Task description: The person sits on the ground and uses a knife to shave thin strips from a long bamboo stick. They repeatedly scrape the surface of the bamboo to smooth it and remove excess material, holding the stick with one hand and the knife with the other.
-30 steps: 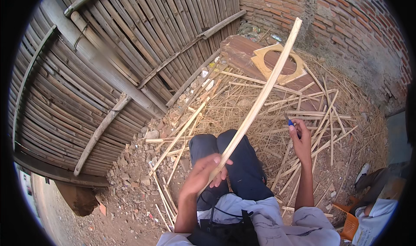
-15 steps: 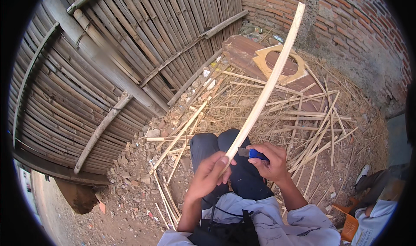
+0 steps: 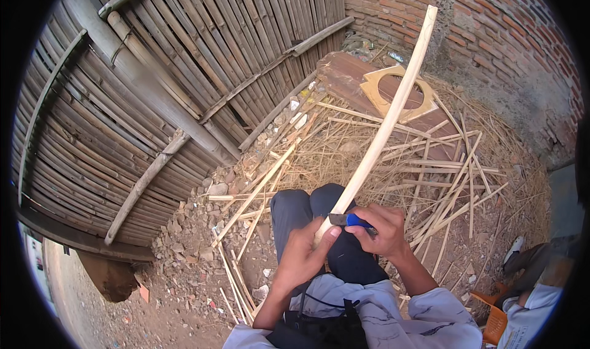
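Observation:
A long pale wooden strip [image 3: 386, 131] slants up and away to the right above my knees. My left hand [image 3: 306, 250] is closed round its near end, the thumb lying along the wood. In my right hand [image 3: 382, 231] is a utility knife with a blue handle [image 3: 358, 221], gripped between thumb and fingers. Its dark blade [image 3: 337, 220] lies against the strip just above my left thumb. The lowest tip of the strip is hidden in my left hand.
Many split strips [image 3: 452, 204] lie over straw and rubble ahead and right. A board with a round hole [image 3: 370, 91] rests on a brown panel [image 3: 344, 82]. A bamboo wall [image 3: 184, 60] stands left, a brick wall [image 3: 510, 48] right. Another person's leg [image 3: 525, 260] shows near an orange chair [image 3: 495, 324].
The knife has shifted slightly left and down, its blade now across the strip near my left thumb. My left thumb has moved up beside the blade.

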Action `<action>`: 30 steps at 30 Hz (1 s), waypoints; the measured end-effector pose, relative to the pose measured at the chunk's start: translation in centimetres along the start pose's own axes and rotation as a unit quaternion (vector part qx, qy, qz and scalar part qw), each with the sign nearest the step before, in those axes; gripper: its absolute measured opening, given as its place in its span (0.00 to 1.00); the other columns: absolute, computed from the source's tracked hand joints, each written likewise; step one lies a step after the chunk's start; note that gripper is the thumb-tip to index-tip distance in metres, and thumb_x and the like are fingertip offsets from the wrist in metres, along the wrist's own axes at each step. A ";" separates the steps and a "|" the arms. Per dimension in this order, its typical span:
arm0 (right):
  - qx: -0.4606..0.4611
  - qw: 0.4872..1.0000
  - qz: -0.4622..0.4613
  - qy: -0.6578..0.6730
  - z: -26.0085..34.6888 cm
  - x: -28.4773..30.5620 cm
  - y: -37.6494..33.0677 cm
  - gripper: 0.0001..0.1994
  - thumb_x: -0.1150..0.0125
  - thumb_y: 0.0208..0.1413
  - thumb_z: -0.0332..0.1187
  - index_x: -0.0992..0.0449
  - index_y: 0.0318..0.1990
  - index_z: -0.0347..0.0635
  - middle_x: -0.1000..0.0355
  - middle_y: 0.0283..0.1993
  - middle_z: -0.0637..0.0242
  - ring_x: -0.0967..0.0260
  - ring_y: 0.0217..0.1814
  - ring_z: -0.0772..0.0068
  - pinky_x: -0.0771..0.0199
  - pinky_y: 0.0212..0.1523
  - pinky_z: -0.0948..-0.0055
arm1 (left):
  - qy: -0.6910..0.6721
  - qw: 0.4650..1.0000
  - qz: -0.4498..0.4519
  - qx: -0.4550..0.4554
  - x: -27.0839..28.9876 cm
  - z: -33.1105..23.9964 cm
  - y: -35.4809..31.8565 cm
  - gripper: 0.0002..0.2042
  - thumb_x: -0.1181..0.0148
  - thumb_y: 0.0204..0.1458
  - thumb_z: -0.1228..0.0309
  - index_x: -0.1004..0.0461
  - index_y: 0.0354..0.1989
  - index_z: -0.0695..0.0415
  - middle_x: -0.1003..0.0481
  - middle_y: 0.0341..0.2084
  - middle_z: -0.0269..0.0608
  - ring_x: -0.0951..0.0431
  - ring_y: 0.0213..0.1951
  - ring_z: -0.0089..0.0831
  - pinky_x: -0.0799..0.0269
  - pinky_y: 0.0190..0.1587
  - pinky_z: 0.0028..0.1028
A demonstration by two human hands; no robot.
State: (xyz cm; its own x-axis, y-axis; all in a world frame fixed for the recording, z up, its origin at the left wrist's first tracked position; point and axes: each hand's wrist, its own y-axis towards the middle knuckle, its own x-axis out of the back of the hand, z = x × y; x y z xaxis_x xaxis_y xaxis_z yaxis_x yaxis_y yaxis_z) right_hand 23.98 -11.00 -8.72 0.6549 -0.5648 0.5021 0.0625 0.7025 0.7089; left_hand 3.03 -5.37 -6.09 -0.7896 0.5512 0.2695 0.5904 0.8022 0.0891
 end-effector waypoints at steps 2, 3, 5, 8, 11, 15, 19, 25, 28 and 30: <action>0.005 1.000 0.001 -0.019 0.1 0.0 0.1 0.16 0.23 0.57 0.45 0.15 0.41 0.44 0.24 0.26 0.68 0.25 0.22 0.66 0.29 0.22 0.68 | 0.000 1.000 -0.017 0.004 -0.2 -0.2 -0.1 0.13 0.38 0.71 0.64 0.21 0.44 0.65 0.31 0.15 0.47 0.34 0.18 0.26 0.39 0.23 0.35; 0.006 1.000 0.002 -0.021 0.1 0.0 0.1 0.15 0.23 0.57 0.46 0.15 0.41 0.44 0.24 0.26 0.68 0.25 0.22 0.66 0.30 0.22 0.68 | 0.012 1.000 -0.012 0.015 -0.1 -0.2 -0.2 0.13 0.39 0.71 0.64 0.21 0.44 0.65 0.31 0.15 0.47 0.34 0.18 0.26 0.39 0.23 0.35; 0.007 1.000 0.002 -0.029 -0.1 0.3 0.2 0.15 0.23 0.58 0.46 0.15 0.40 0.44 0.24 0.26 0.68 0.26 0.21 0.66 0.30 0.22 0.68 | 0.035 0.999 0.002 0.037 0.3 -0.2 -0.3 0.13 0.39 0.71 0.64 0.21 0.43 0.65 0.31 0.15 0.47 0.34 0.18 0.27 0.39 0.23 0.35; 0.017 0.999 0.004 -0.046 -0.5 0.4 0.1 0.16 0.23 0.57 0.48 0.15 0.39 0.45 0.25 0.25 0.69 0.26 0.21 0.67 0.32 0.21 0.68 | 0.039 0.998 0.004 0.040 0.4 -0.6 -0.4 0.13 0.39 0.71 0.64 0.21 0.43 0.65 0.32 0.15 0.48 0.35 0.18 0.28 0.40 0.23 0.36; 0.021 0.999 -0.004 -0.047 -0.7 0.1 0.1 0.16 0.24 0.57 0.49 0.15 0.39 0.46 0.26 0.24 0.70 0.28 0.20 0.67 0.33 0.20 0.68 | 0.041 0.998 0.008 0.043 0.6 -0.2 -0.5 0.13 0.39 0.71 0.64 0.21 0.44 0.65 0.32 0.15 0.48 0.35 0.18 0.29 0.40 0.23 0.36; 0.013 0.998 0.021 -0.061 -0.7 0.6 0.2 0.16 0.25 0.58 0.48 0.15 0.37 0.43 0.23 0.25 0.67 0.27 0.20 0.65 0.30 0.23 0.67 | 0.034 0.999 0.012 0.037 0.9 -0.2 -0.5 0.13 0.40 0.71 0.64 0.20 0.46 0.64 0.31 0.16 0.48 0.35 0.18 0.29 0.39 0.24 0.37; 0.028 0.996 -0.006 -0.079 -1.3 0.5 0.5 0.16 0.24 0.57 0.49 0.15 0.37 0.46 0.26 0.24 0.69 0.29 0.19 0.67 0.33 0.21 0.68 | 0.039 0.998 0.025 0.049 1.1 -0.4 -0.3 0.14 0.40 0.72 0.62 0.20 0.47 0.64 0.31 0.17 0.50 0.34 0.19 0.31 0.37 0.25 0.38; 0.028 0.995 -0.004 -0.095 -1.9 0.8 1.2 0.16 0.23 0.56 0.49 0.15 0.38 0.45 0.24 0.24 0.69 0.28 0.20 0.66 0.32 0.21 0.68 | 0.048 0.998 0.019 0.047 1.4 0.3 -0.2 0.16 0.42 0.73 0.60 0.21 0.45 0.64 0.30 0.18 0.52 0.33 0.19 0.37 0.36 0.27 0.40; 0.018 0.995 -0.039 -0.094 -2.9 1.0 1.6 0.16 0.22 0.56 0.47 0.14 0.38 0.44 0.22 0.26 0.66 0.26 0.21 0.63 0.30 0.23 0.67 | 0.061 0.997 0.031 0.046 1.7 1.1 -0.2 0.16 0.42 0.73 0.60 0.21 0.44 0.64 0.30 0.18 0.52 0.33 0.19 0.37 0.36 0.27 0.40; 0.003 0.994 -0.056 -0.098 -3.5 1.3 2.0 0.15 0.22 0.56 0.46 0.14 0.38 0.44 0.22 0.27 0.65 0.24 0.23 0.62 0.29 0.24 0.67 | 0.057 0.996 0.037 0.053 1.8 1.5 -0.4 0.16 0.42 0.73 0.60 0.21 0.46 0.64 0.32 0.19 0.43 0.35 0.22 0.30 0.38 0.28 0.36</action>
State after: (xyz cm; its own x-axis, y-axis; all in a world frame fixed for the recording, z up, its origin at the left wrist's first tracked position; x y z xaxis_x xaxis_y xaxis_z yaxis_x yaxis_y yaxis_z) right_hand 27.62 -8.80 -8.41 0.4843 -0.7138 0.5059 0.1221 0.6277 0.7688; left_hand 1.15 -4.39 -7.07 -0.7173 0.5847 0.3789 0.6205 0.7835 -0.0344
